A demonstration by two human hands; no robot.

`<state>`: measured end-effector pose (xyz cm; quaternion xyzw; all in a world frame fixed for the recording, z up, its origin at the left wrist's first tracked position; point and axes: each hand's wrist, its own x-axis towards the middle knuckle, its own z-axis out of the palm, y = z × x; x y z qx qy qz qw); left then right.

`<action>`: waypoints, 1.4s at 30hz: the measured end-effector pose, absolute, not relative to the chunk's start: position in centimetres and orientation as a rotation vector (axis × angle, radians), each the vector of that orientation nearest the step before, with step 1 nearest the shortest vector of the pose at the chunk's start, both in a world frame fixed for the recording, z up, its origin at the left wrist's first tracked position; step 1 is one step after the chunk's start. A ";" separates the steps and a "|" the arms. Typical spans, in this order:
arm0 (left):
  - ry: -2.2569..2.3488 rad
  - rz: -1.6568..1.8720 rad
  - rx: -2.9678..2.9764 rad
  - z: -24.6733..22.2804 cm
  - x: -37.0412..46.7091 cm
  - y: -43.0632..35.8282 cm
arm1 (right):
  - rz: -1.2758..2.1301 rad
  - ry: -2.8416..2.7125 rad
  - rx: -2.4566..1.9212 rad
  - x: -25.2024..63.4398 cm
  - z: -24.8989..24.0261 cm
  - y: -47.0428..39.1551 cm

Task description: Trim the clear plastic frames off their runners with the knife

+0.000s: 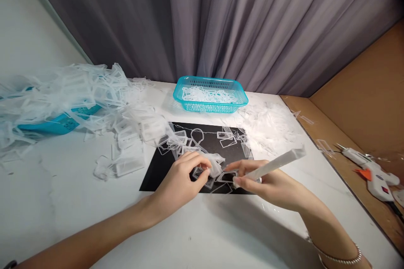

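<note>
While your left fingers (202, 179) pinch clear frames (216, 167) and right fingers (248, 183) a stick (274, 164), take frames edgewise: likely light, bendy

This looks like a small craft workspace; whether in a home or workshop is unclear. Before a grey curtain (195, 25), a white marbled counter (78, 214) bears heaps of clear plastic frames (75, 86) and a blue basket (214, 108); a white glue gun (378, 185) lies at right.

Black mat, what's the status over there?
Left hand at a translucent piece. Right hand holding a pale stick. Loose clear frames clutter the black mat, possibly in the way. Blue basket beyond.
</note>
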<state>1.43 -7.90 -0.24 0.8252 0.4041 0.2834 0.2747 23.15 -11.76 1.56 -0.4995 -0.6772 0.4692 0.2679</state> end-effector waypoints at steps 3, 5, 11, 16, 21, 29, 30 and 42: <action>1.068 0.710 2.333 -0.1 1.3 -8.1 | 1.289 -1.971 -1.291 23.2 1.4 -11.8; 1.082 0.638 2.371 -0.1 1.3 -8.4 | 1.247 -1.990 -1.270 23.0 1.4 -11.8; 1.040 0.433 2.488 -0.8 1.3 -8.9 | 1.135 -1.982 -1.211 23.2 2.3 -11.9; 1.030 0.454 2.518 -1.8 1.4 -8.7 | 1.024 -2.123 -1.175 22.4 1.4 -12.0; 1.041 0.460 2.506 -2.3 1.5 -8.4 | 0.917 -2.022 -1.262 21.2 -0.3 -11.5; 1.081 0.466 2.271 -1.8 1.6 -8.3 | 1.141 -1.764 -1.333 21.4 -0.4 -11.2; 1.068 0.492 2.250 -1.8 1.6 -8.2 | 1.171 -1.723 -1.338 21.5 -0.4 -11.1; 1.107 0.548 1.962 -1.3 1.9 -7.7 | 1.295 -1.594 -1.409 21.6 0.3 -11.2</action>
